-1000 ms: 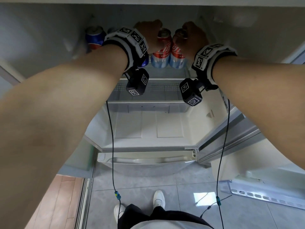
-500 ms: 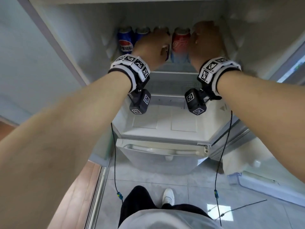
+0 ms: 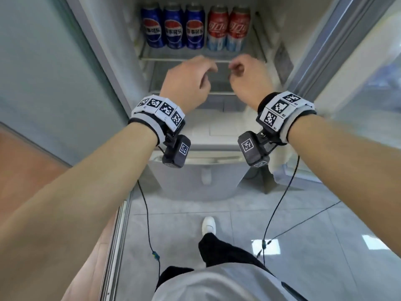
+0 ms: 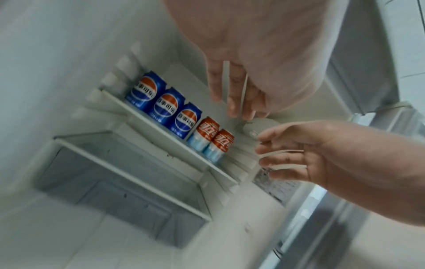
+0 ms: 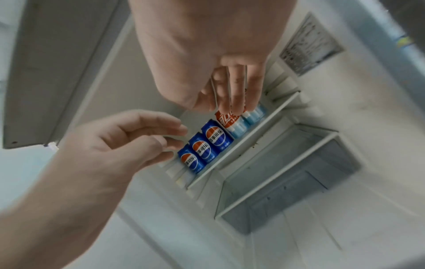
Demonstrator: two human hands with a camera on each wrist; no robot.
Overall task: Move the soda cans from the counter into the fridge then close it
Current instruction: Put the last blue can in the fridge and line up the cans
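Note:
Three blue soda cans (image 3: 173,29) and two red soda cans (image 3: 227,29) stand upright in a row on the fridge's upper shelf (image 3: 184,59). My left hand (image 3: 204,77) and right hand (image 3: 240,72) hover side by side in front of and below that shelf, apart from the cans. Both hold nothing and their fingers are loosely curled. The left wrist view shows the blue cans (image 4: 164,107) and red cans (image 4: 214,140) beyond my left hand (image 4: 239,102). In the right wrist view my right hand (image 5: 230,98) partly covers the red cans (image 5: 232,122).
Below the can shelf sit a glass shelf and a clear drawer (image 3: 217,85). The fridge door (image 3: 358,72) stands open at the right, and a pale panel (image 3: 43,72) borders the left. A lower drawer front (image 3: 195,177) juts toward my shoe (image 3: 208,224) on the tiled floor.
Both hands have let go of the red cans and drawn back from the shelf toward me. All the cans now stand in full view.

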